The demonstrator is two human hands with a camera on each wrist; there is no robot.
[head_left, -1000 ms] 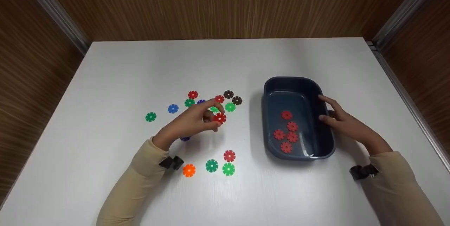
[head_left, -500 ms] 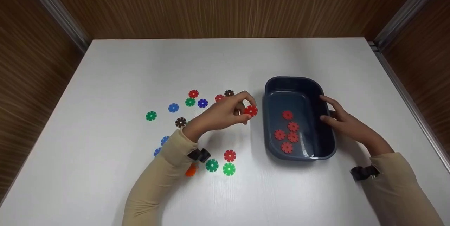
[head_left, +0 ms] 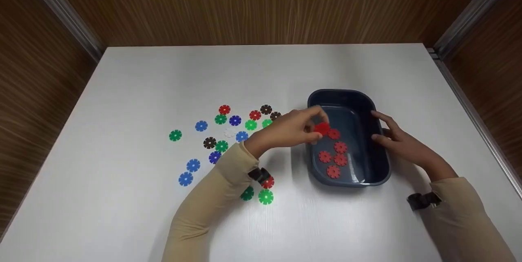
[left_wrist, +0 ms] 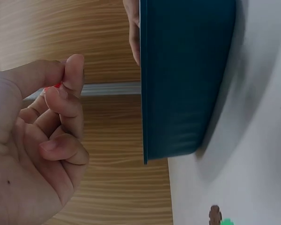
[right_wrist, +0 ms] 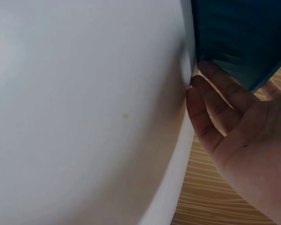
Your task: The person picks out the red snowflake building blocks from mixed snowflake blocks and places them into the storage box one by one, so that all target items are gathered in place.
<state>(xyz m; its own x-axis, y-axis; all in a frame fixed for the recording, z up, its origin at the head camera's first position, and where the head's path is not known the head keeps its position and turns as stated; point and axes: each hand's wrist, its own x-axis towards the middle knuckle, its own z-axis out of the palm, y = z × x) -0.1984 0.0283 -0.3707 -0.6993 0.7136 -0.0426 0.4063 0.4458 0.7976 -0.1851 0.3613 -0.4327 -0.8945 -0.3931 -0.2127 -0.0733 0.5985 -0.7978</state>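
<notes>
My left hand (head_left: 291, 129) pinches a red notched plastic disc (head_left: 321, 128) between thumb and index finger, over the left part of a dark blue plastic tub (head_left: 355, 123). Only a red sliver of that disc (left_wrist: 53, 87) shows behind the fingers in the left wrist view. Several red discs (head_left: 340, 159) lie flat on the tub's floor. At the tub's right wall, my right hand (head_left: 401, 144) grips the rim, thumb and index finger reaching over it. In the right wrist view, the other fingers (right_wrist: 203, 119) rest low against the outside of the wall.
Left of the tub, notched discs in several colours lie spread on the white table (head_left: 122, 197), among them a red disc (head_left: 224, 109), a green disc (head_left: 175, 135) and a blue disc (head_left: 185, 179). My left forearm covers part of them. Wood-grain panels (head_left: 261, 5) enclose the table.
My left hand has carried the red disc rightward, from above the scattered discs to over the tub. My right hand and the tub have stayed in place.
</notes>
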